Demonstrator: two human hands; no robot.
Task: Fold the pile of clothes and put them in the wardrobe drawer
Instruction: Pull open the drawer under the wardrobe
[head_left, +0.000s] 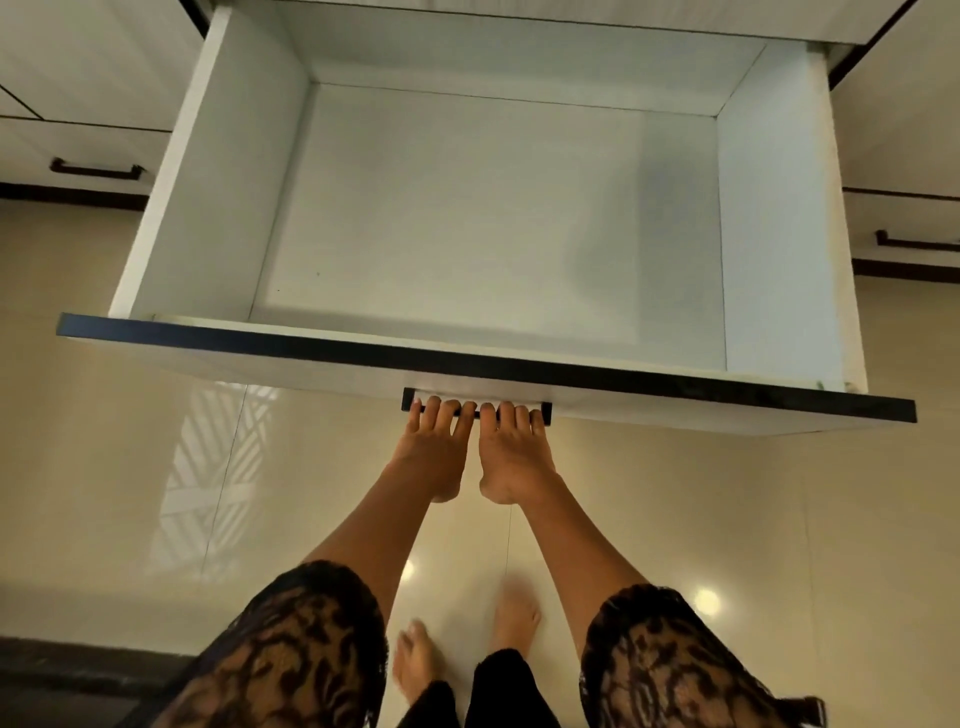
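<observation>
I'm watching through the head view. The drawer (218, 171) is standing far out of the wardrobe, with no garment lying on its bottom. The pile of clothes is not showing anywhere in frame, so I'm not placing it. The left grip (434, 449) and right grip (511, 454) are both clamping on the dark handle (406, 400) at the middle of the drawer's front edge. Their fingers are curling over the bar and the two are sitting side by side, almost touching. I can't tell whether they are pulling or pushing. My guess is we're at the drawer-opening step, with folding and loading not yet done. The risks as I'm reading them:

- The drawer is looking near the end of its travel, so more pull could be running it off its runners and dropping the front edge.
- Bare feet (415, 660) are standing on the glossy floor (156, 467) just below that front edge, so a dropping drawer would be landing on toes.
- Both grips are crowding one short bar, so a jerk could be slipping the fingers off or pinching them against the drawer front.
- With both grips busy here nothing is carrying clothes, and pushing now would be shutting the drawer with nothing in it.
- The lace sleeves (311, 649) are hanging loose and could be snagging on a front corner when reaching in.
</observation>
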